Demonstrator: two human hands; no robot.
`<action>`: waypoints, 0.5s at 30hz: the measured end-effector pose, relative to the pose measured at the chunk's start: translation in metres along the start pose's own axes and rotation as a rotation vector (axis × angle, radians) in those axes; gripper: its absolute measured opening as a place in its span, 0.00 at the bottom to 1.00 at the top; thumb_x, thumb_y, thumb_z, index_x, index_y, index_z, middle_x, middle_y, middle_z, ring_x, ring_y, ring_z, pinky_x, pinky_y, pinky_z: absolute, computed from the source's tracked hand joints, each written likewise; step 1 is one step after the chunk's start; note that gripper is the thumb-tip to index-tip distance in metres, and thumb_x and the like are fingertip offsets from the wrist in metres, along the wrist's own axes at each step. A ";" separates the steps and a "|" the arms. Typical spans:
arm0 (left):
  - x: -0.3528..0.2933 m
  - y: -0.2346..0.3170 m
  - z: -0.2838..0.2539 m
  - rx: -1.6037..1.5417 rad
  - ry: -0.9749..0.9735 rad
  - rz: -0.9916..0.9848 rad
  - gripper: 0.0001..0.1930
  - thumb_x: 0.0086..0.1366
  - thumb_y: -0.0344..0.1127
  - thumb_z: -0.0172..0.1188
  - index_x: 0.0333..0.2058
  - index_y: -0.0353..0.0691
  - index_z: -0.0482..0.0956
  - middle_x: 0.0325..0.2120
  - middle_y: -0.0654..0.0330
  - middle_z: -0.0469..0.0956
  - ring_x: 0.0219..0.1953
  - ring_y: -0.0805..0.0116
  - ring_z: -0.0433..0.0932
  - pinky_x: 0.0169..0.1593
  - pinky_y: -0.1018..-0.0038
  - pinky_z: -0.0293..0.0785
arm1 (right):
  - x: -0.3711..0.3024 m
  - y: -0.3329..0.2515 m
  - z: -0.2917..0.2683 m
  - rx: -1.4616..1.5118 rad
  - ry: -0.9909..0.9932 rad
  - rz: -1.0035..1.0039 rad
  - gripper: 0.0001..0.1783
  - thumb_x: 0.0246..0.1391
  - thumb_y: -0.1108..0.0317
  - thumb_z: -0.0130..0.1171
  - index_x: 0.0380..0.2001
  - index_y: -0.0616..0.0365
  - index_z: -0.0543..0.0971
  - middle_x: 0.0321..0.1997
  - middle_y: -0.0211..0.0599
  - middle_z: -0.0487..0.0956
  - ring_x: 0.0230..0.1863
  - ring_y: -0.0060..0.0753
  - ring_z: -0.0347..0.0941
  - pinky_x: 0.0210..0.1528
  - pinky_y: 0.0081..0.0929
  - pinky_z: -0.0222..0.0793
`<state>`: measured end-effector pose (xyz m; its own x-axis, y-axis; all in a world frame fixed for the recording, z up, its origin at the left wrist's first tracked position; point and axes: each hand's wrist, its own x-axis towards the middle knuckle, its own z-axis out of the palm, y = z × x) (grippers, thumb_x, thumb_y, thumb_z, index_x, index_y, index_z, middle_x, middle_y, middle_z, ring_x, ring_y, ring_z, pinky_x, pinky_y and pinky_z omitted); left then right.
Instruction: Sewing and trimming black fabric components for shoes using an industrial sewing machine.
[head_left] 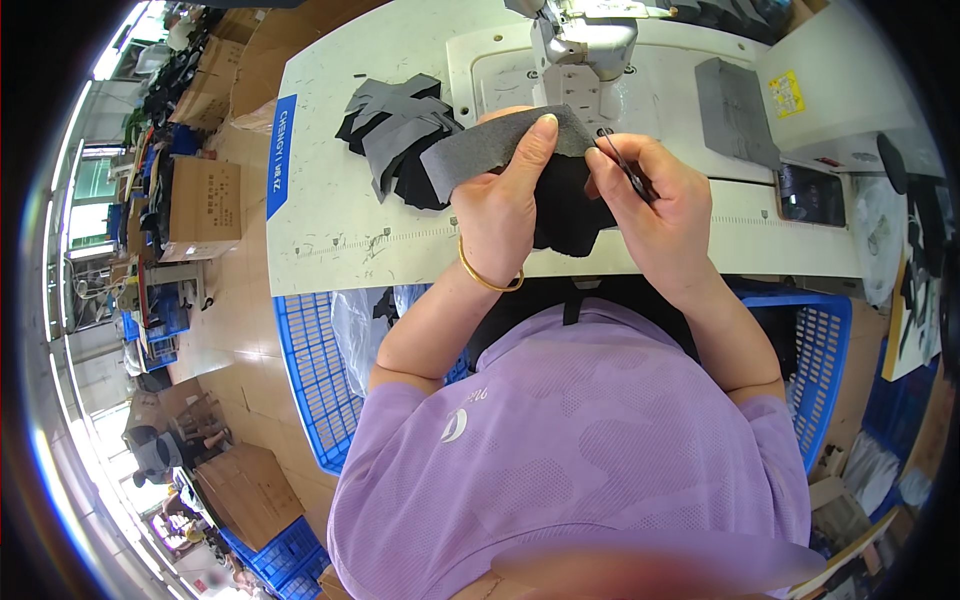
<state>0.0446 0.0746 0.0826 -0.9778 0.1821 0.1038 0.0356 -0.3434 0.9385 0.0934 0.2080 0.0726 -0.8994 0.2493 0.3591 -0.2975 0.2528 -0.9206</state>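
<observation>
My left hand (497,215) is closed round a grey fabric strip (480,150), its thumb pressed flat on the upper face. Black fabric (572,210) hangs below the strip between my hands. In my right hand (665,215) is a small dark scissor-like tool (632,175), held at the strip's right end; its exact kind is hard to make out. The fingertips of that hand also touch the fabric edge. Left of my hands, a loose pile of grey and black fabric pieces (400,135) lies on the white sewing table (340,245).
The sewing machine head (585,45) stands just beyond my hands. To the right lie a flat grey fabric piece (735,110) and a dark phone-like panel (812,195). Blue plastic baskets (318,370) sit under the table's front edge. Cardboard boxes (203,205) stand at the left.
</observation>
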 end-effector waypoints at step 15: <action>0.057 0.026 -0.006 0.075 -0.002 -0.263 0.12 0.58 0.35 0.69 0.21 0.34 0.80 0.17 0.66 0.76 0.18 0.80 0.72 0.23 0.82 0.67 | 0.040 -0.007 0.010 0.228 0.032 0.188 0.09 0.55 0.66 0.59 0.28 0.60 0.79 0.17 0.25 0.77 0.20 0.09 0.66 0.22 0.13 0.58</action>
<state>-0.0111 0.0704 0.1104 -0.9551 0.2578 -0.1458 -0.2037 -0.2146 0.9552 0.0558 0.2066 0.0917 -0.9360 0.3020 0.1807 -0.1946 -0.0164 -0.9808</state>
